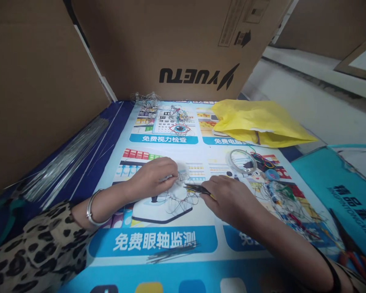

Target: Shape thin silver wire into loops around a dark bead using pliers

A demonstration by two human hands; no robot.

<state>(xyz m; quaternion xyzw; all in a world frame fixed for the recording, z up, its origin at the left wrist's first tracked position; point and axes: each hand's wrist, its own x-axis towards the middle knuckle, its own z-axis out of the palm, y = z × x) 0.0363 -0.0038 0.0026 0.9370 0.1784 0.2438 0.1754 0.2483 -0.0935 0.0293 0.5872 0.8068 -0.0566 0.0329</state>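
Observation:
My left hand [154, 176] is closed in a pinch on a small tangle of thin wire [179, 191] above a printed poster [158, 244] that covers the table. My right hand [228, 196] is closed around small pliers [197, 188] with yellow handles. The dark tips of the pliers point left and touch the wire piece. A silver bangle [91, 207] sits on my left wrist, below a leopard-print sleeve [33, 248].
A bundle of long straight wires [64, 162] lies at the left. Short cut wires [173, 251] lie near the front. A yellow plastic bag [259, 122], a tape roll [242, 160], coloured wires [280, 195], a finished wire piece [178, 116] and cardboard boxes [177, 44] surround the poster.

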